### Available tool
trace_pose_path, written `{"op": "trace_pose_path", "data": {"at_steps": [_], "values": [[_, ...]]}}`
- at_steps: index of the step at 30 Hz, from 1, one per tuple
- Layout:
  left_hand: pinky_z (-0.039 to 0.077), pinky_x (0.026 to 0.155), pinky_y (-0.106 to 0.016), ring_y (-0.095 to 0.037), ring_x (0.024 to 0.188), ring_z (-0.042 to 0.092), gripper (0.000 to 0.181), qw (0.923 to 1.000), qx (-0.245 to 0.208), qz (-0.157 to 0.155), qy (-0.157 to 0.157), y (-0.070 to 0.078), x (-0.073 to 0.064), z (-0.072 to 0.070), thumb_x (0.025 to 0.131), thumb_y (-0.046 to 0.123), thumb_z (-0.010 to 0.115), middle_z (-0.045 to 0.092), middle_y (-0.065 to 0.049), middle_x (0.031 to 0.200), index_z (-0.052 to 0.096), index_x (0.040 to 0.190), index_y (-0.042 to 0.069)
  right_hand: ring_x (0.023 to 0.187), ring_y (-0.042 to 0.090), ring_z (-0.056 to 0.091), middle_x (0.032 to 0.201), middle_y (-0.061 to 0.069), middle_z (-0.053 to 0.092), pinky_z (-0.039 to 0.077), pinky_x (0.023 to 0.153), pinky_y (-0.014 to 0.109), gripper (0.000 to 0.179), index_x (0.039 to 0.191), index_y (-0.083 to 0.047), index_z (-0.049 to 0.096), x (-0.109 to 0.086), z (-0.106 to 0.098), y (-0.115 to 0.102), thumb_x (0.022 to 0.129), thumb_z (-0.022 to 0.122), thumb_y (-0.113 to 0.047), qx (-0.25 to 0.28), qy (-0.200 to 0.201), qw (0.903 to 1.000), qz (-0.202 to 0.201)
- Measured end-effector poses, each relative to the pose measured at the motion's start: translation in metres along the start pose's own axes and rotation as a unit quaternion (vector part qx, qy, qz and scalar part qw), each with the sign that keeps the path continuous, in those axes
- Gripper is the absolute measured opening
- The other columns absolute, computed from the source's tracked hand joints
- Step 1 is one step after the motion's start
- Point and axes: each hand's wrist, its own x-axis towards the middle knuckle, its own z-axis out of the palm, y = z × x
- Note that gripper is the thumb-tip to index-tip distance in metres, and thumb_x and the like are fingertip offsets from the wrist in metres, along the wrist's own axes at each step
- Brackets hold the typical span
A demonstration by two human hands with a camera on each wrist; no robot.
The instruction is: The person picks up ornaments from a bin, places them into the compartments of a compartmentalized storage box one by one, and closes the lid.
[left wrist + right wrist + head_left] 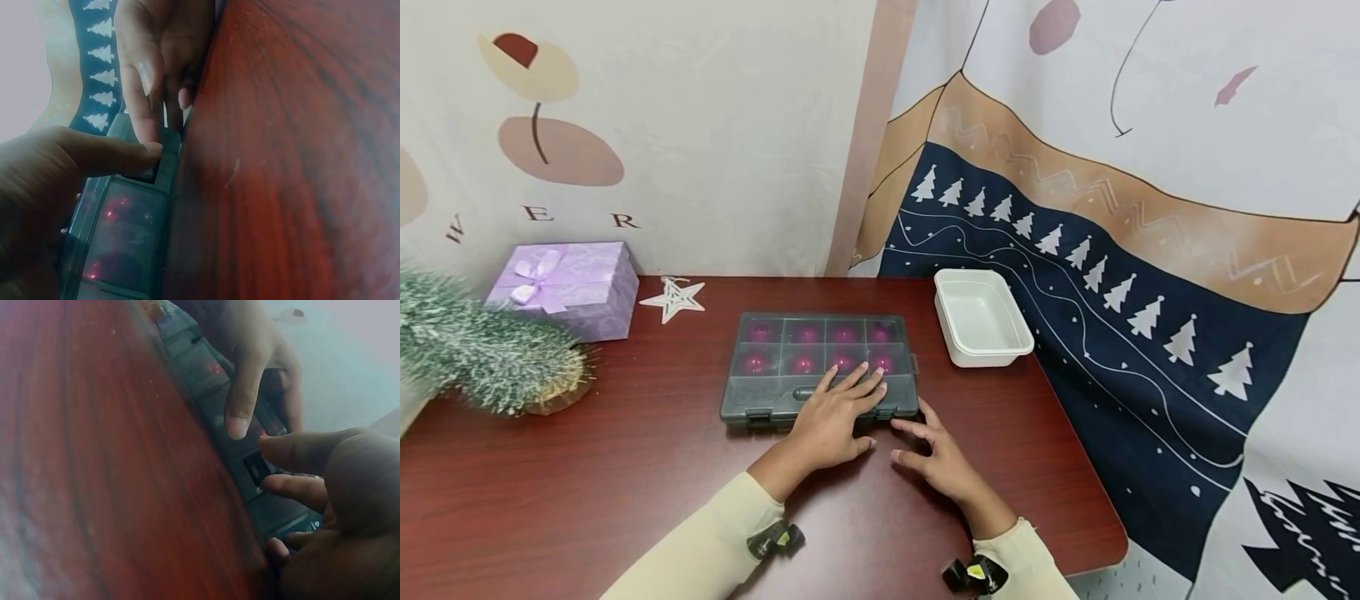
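A grey see-through organizer box (749, 390) lies closed on the table, with several shiny pink-red balls (805, 364) visible through its divided lid. My left hand (831, 421) rests on the lid's front right part, its fingers spread and thumb extending past the front edge. At the front right corner is my right hand (946, 462), with fingers loosely bent and thumb apart. In the right wrist view, its fingertips are right by a dark latch (256, 469) on the box's front side. Another latch (759, 417) shows at the front left.
A white plastic tub (985, 321) stands right of the box on the brown table (647, 492). Farther left are a white star ornament (673, 300), a purple gift box (580, 287) with a bow, and a small frosted tree (482, 350). Printed curtains hang behind.
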Motion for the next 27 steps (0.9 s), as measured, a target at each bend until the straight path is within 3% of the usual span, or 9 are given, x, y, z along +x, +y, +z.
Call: {"op": "trace_pose_path", "data": {"at_steps": [3,5,7,11,15,18,23,27], "values": [[0.016,0.139,-0.063,-0.028,0.169,0.03,0.091,1.0,-0.002,0.002,0.002,-0.0009,0.0,-0.0001,0.086,0.042,0.091,0.039,-0.001,0.177,0.052,0.164,0.018,0.165,0.039,0.027,0.18,0.02,0.026,0.027,0.122,0.016,0.047,0.138,-0.003,0.074,0.0015,-0.0002,-0.0011,0.093,0.083,-0.005,0.018,0.007,0.9998,0.011],[0.016,0.139,-0.063,-0.028,0.169,0.03,0.091,1.0,-0.002,0.003,0.001,-0.0012,-0.0002,-0.0001,0.086,0.042,0.092,0.039,-0.001,0.177,0.052,0.164,0.018,0.165,0.038,0.026,0.18,0.019,0.026,0.027,0.124,0.019,0.046,0.138,-0.004,0.075,0.0022,0.0,-0.0013,0.092,0.083,-0.005,0.021,0.009,0.9996,0.018],[0.016,0.139,-0.063,-0.028,0.169,0.03,0.091,1.0,-0.001,0.002,0.0,-0.0012,-0.0007,-0.0006,0.086,0.041,0.092,0.039,-0.001,0.177,0.051,0.164,0.018,0.166,0.038,0.024,0.181,0.018,0.024,0.027,0.13,0.03,0.046,0.138,-0.004,0.075,0.0025,0.0005,-0.0009,0.093,0.083,-0.005,0.018,0.01,0.9996,0.018],[0.016,0.139,-0.062,-0.026,0.17,0.029,0.091,1.0,0.0,0.002,-0.001,-0.0011,-0.0008,-0.0005,0.087,0.039,0.092,0.038,0.001,0.178,0.05,0.165,0.019,0.169,0.044,0.013,0.184,0.018,0.013,0.018,0.135,0.065,0.048,0.142,-0.003,0.072,0.0002,0.0016,0.0,0.095,0.082,-0.007,-0.002,0.009,0.9999,0.006],[0.015,0.139,-0.062,-0.026,0.17,0.028,0.091,1.0,0.002,0.005,-0.003,-0.0005,-0.0008,-0.0003,0.087,0.039,0.091,0.037,0.001,0.178,0.049,0.166,0.019,0.17,0.047,0.004,0.186,0.017,0.005,0.009,0.133,0.075,0.051,0.145,-0.002,0.069,-0.0027,0.0022,0.0,0.096,0.081,-0.01,-0.015,0.004,0.9999,0.004],[0.015,0.139,-0.062,-0.026,0.17,0.027,0.092,1.0,0.005,0.003,-0.002,-0.0005,-0.001,-0.0004,0.087,0.04,0.091,0.037,0.001,0.178,0.049,0.166,0.019,0.17,0.044,0.008,0.186,0.017,0.007,0.015,0.135,0.064,0.051,0.145,-0.002,0.069,-0.0015,0.002,0.0,0.096,0.079,-0.006,-0.007,0.002,1.0,0.0],[0.017,0.139,-0.062,-0.026,0.17,0.028,0.091,1.0,0.006,0.004,0.001,-0.0007,-0.0004,0.0,0.088,0.04,0.091,0.037,0.0,0.178,0.049,0.166,0.019,0.168,0.039,0.019,0.184,0.017,0.015,0.027,0.127,0.023,0.05,0.141,-0.002,0.072,0.0005,-0.0009,0.0005,0.091,0.076,0.003,0.001,0.002,1.0,0.002],[0.017,0.139,-0.063,-0.027,0.17,0.028,0.091,1.0,0.004,0.006,0.002,-0.0013,-0.0005,-0.0006,0.088,0.039,0.091,0.037,0.0,0.178,0.049,0.166,0.019,0.167,0.039,0.022,0.184,0.017,0.018,0.029,0.12,0.015,0.05,0.138,-0.003,0.074,0.0016,-0.0023,-0.0003,0.089,0.075,0.005,0.001,0.001,1.0,0.01]]}}
